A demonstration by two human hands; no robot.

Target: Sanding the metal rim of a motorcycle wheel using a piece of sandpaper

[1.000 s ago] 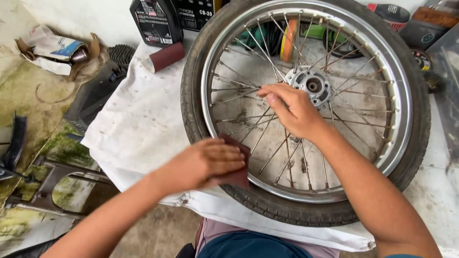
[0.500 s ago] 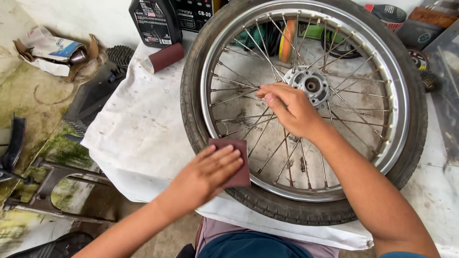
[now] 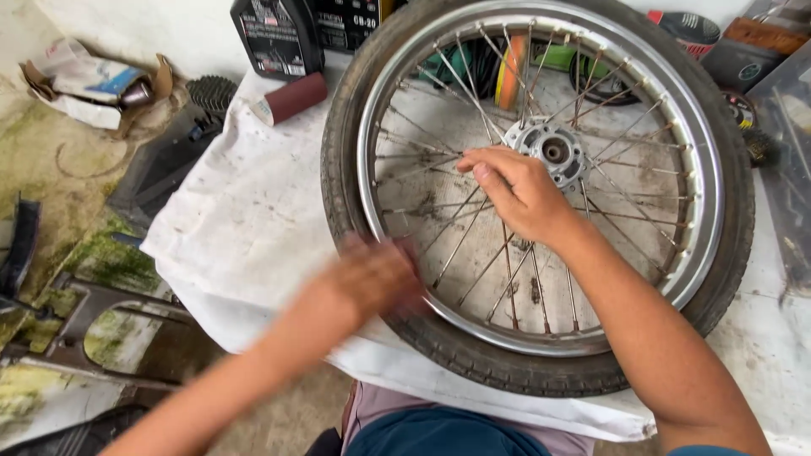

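A spoked motorcycle wheel with a black tyre and chrome rim lies flat on a white cloth. My right hand rests on the spokes beside the hub, fingers curled around a spoke. My left hand, blurred by motion, presses a dark red piece of sandpaper against the rim at the wheel's near left. Only an edge of that sandpaper shows by my fingers.
A roll of dark red sandpaper lies on the cloth at the far left. A black oil bottle stands behind it. Tins and boxes crowd the far right. Black parts and crumpled rubbish lie on the mossy floor.
My left hand has slid with the sandpaper along the rim, from farther right to the near left, and is now blurred. My right hand has stayed on the spokes by the hub.
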